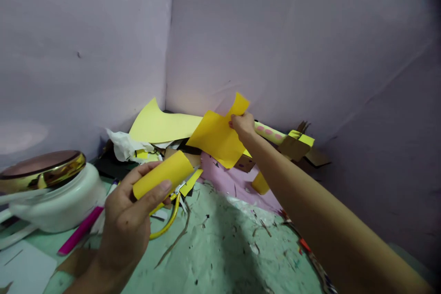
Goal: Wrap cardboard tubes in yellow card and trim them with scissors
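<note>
My left hand (129,213) is closed round a short tube of rolled yellow paper (161,175), held above the green work surface (213,248). My right hand (243,125), arm stretched far forward, pinches a sheet of orange-yellow paper (217,138) at its right edge and holds it up near the wall corner. Under the left hand lie yellow-handled scissors (170,218).
A pale yellow sheet (158,126) leans in the corner with crumpled white paper (124,146). A white jar with a gold lid (51,183) and a pink marker (79,232) sit at left. A pink-dotted yellow tube (270,133), cardboard pieces (292,147) and scraps litter the back.
</note>
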Available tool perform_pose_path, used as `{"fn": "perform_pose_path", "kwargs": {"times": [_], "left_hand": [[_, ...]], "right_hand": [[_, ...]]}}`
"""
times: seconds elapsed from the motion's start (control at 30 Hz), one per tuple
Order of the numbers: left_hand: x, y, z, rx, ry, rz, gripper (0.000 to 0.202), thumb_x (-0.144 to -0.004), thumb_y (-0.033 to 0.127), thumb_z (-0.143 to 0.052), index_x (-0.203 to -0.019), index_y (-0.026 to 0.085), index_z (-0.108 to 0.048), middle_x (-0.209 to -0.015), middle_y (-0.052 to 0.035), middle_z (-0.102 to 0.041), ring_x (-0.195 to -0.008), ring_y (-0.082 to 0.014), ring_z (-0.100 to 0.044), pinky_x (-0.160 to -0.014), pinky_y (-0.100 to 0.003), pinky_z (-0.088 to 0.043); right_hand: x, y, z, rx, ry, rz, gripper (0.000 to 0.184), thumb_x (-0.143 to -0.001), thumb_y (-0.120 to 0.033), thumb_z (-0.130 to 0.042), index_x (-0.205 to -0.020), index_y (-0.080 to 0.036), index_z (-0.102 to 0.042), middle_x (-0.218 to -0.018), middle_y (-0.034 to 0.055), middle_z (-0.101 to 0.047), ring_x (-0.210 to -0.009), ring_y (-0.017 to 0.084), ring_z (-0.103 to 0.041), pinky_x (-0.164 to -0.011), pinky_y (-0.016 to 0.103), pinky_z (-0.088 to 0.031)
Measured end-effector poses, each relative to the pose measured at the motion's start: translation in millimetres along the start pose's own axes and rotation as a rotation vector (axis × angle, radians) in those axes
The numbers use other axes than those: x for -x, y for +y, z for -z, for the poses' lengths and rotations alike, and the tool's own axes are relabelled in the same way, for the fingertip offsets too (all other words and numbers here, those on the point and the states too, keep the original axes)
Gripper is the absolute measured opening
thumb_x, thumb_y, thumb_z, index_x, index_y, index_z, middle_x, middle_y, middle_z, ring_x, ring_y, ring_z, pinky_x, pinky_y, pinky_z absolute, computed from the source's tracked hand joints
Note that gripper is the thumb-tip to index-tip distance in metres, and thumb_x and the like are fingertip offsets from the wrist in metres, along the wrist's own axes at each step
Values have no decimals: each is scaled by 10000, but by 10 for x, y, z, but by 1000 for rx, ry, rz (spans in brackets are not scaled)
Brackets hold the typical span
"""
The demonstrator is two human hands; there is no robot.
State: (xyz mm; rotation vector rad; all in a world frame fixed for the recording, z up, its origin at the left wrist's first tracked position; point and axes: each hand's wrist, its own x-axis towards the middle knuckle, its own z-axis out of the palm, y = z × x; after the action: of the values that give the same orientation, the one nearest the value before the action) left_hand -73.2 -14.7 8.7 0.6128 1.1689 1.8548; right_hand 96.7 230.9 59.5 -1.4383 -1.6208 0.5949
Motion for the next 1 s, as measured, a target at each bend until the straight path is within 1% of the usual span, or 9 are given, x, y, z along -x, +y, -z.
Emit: {"fn": "perform_pose_path", "kwargs": {"times": [0.13, 0.27, 0.37, 0.53, 0.67, 0.73, 0.8, 0.9, 1.0], "left_hand": [[69, -97, -15, -47, -136, 147, 547, -516, 370, -844, -980, 186, -619, -892, -14, -652, -697, -152, -584, -520, -205, -492], [167, -236, -10, -257, -320, 216, 517, -630, 418, -775, -1058, 192, -593, -816, -15, -645, -643, -150, -556, -554, -247, -478], [273, -344, 8, -475, -469, 27, 425, -694, 428, -719, -1053, 232, -606, -800, -12, -642, -621, -164, -557, -550, -265, -468], [531, -502, -6, -668, -843, -364, 380, -725, 168, -666, -1062, 316, -569, -1070, -7, -628, -989, -219, -602, -871, -328, -475], [719, -590, -51, -626, -1138, -450, 539, -733, 100, -640, -1194, 327, -478, -1251, -53, -533, -1197, -246, -507, -991, -381, -423], [769, -605, -65, -642, -1166, -403, 665, -719, 159, -688, -1298, 326, -404, -1383, -91, -425, -1300, -301, -404, -1045, -450, -371], [788, -605, -76, -608, -1101, -220, 761, -713, 279, -726, -1363, 319, -332, -1438, -116, -358, -1316, -337, -375, -1052, -489, -354], [792, -595, -105, -402, -1020, 131, 758, -706, 423, -727, -1345, 292, -340, -1345, -124, -460, -1208, -325, -500, -966, -451, -442], [806, -583, -135, -365, -1015, 238, 595, -677, 414, -755, -1188, 236, -506, -1174, -105, -581, -1074, -294, -591, -881, -396, -494]], "right_hand": [[179, 4, -19, 61, -67, -20, 235, -901, -274, -602, -1098, -146, -607, -1090, 73, -636, -933, 215, -637, -791, 403, -538], [662, -63, 184, 20, -36, 20, 287, -849, -155, -582, -1134, -129, -591, -1089, 134, -640, -1034, 283, -609, -860, 407, -486], [1300, -10, 495, -77, -75, 35, 369, -872, -250, -532, -1233, -171, -524, -1188, 130, -612, -1050, 241, -613, -861, 382, -497], [2484, 336, 925, -552, -558, -329, 727, -605, -448, -792, -1232, -217, -506, -1229, 156, -580, -1031, 295, -612, -748, 390, -530], [3000, 568, 965, -695, -543, -323, 673, -532, -311, -853, -1134, -248, -559, -1081, 75, -639, -937, 260, -631, -785, 385, -511], [3097, 653, 947, -647, -418, -235, 537, -565, -269, -834, -1045, -245, -594, -1016, 64, -645, -918, 258, -628, -787, 386, -506], [3141, 725, 933, -556, -275, -82, 423, -630, -241, -793, -1007, -245, -602, -1068, 79, -624, -994, 270, -604, -825, 393, -491], [3183, 789, 910, -416, -192, 229, 350, -717, -169, -720, -1019, -269, -575, -1143, 74, -575, -1087, 253, -559, -884, 390, -461], [3229, 788, 877, -372, -213, 397, 383, -749, -101, -657, -1055, -295, -531, -1121, 53, -554, -1068, 224, -555, -903, 387, -448]]}}
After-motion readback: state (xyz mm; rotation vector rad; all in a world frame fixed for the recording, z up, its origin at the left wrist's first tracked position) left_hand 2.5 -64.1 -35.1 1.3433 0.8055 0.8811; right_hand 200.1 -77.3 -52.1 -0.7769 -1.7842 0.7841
